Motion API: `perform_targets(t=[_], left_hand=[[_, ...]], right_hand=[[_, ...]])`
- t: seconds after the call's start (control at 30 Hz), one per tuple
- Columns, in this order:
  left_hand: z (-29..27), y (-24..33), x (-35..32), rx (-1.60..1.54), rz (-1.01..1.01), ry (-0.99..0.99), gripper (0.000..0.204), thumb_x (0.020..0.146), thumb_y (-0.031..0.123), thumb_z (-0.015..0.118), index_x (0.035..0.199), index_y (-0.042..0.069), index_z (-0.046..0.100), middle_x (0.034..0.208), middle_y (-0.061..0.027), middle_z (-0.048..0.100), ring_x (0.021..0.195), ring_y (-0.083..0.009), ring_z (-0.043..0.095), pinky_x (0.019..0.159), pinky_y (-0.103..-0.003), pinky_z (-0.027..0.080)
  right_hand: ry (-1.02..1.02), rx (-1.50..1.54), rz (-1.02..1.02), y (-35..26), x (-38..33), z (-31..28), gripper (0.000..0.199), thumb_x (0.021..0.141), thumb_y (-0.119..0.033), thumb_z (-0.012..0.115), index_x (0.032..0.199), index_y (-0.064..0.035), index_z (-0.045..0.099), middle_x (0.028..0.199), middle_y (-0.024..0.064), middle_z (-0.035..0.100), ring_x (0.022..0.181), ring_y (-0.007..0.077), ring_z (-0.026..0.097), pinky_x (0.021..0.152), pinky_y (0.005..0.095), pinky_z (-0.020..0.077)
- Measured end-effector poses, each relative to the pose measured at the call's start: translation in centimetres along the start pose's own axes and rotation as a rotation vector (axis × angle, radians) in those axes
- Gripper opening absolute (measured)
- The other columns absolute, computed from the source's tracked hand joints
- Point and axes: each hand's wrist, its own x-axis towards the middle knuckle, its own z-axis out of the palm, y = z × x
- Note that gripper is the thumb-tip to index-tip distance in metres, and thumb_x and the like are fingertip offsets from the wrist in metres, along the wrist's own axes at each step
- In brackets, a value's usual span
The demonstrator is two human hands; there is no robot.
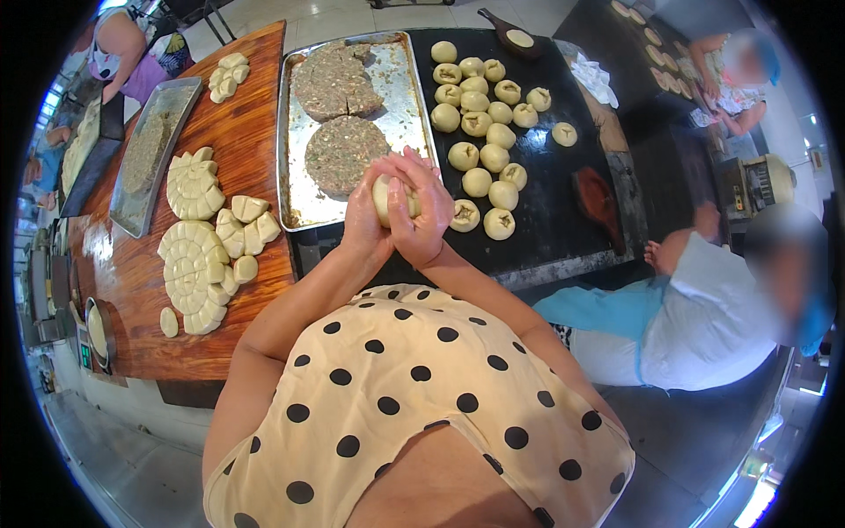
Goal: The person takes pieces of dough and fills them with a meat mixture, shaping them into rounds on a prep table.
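Both my hands are closed around a pale dough ball [384, 199], above the near right edge of a metal tray [406, 97]. My left hand [362, 216] cups its left side, and my right hand [426, 211] wraps it from the right with the thumb across its front. The fingers hide much of the ball. In the tray lie two thick mounds of speckled ground filling, the far mound [334, 84] and the near mound [343, 157]. Right of my hands, several stuffed dough balls [475, 123] rest on a black worktop [554, 132], some with pinched, creased tops.
Cut dough pieces [194, 264] lie in clusters on the wooden table [132, 308] at left, beside another tray [145, 158] with filling. A wooden ladle [509, 37] and a brown wooden piece [597, 202] sit on the worktop. One person [695, 308] is close at right; others work farther off.
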Motion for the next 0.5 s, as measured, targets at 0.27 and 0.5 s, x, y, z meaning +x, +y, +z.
perform_targets(t=[0.27,0.5], left_hand=[[1.4,1.6,-1.5,0.161,-0.242,-0.085,0.062,0.104,0.049,0.033,0.133,-0.004,0.045,0.128,-0.0214,0.057,0.118,-0.0323,0.058,0.102,-0.042,0.048],[1.5,1.1,0.0,0.228,-0.456,-0.325,0.069,0.103,0.053,0.031,0.139,-0.005,0.04,0.136,-0.0232,0.051,0.125,-0.0337,0.053,0.106,-0.044,0.044]], right_hand=[[-0.151,0.189,0.101,-1.7,0.8,-2.3,0.045,0.087,-0.022,0.068,0.126,-0.0016,0.058,0.133,0.0203,0.057,0.126,0.0319,0.055,0.109,0.0473,0.038],[-0.188,0.081,0.053,-0.5,-2.4,-3.3,0.031,0.091,-0.015,0.062,0.118,-0.0005,0.064,0.126,0.0197,0.062,0.123,0.0327,0.057,0.11,0.0474,0.0371]])
